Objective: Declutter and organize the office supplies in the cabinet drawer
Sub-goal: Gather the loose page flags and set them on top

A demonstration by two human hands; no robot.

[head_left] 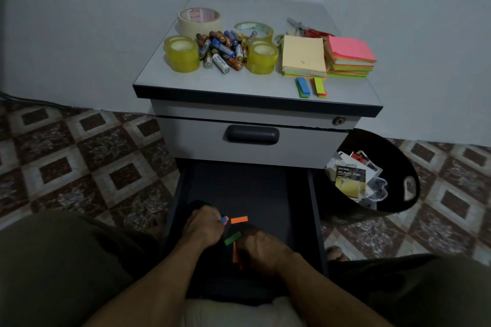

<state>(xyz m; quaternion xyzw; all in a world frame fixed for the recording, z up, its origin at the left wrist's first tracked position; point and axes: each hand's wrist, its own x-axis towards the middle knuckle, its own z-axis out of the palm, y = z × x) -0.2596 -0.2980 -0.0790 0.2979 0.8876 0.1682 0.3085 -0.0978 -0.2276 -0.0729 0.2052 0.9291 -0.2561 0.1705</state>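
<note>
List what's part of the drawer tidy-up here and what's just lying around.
In the job: open drawer, loose flags, left hand pinching some, right hand at others, batteries, tape rolls, note pads, bin of packaging.
Lying about: black cable, shut upper drawer.

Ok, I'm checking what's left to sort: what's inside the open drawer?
An orange strip, a green strip and a second orange strip by the right hand. The left hand pinches small strips. The drawer floor beneath both hands is hidden.
</note>
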